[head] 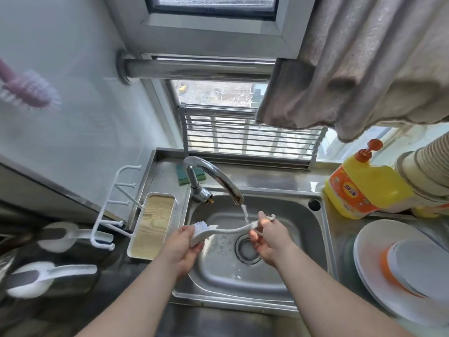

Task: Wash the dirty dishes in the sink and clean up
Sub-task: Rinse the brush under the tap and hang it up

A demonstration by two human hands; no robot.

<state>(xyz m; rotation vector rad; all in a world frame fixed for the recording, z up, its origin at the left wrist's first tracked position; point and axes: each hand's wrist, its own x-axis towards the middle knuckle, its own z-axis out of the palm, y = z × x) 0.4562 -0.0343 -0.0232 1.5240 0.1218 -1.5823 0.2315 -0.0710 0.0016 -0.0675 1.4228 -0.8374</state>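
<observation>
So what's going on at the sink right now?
A person is rinsing a white dish brush under the running tap. The left hand grips the bristle end and the right hand pinches the handle end. The sink holds no dishes; washed plates are stacked on the right.

We count one white dish brush [226, 231] held over one sink [301, 242], two hands, left [181, 250] and right [269, 239], one faucet [213, 177], one yellow soap bottle [364, 188], one green sponge [192, 176], and one stack of plates [369, 254] at the counter's right edge.
</observation>
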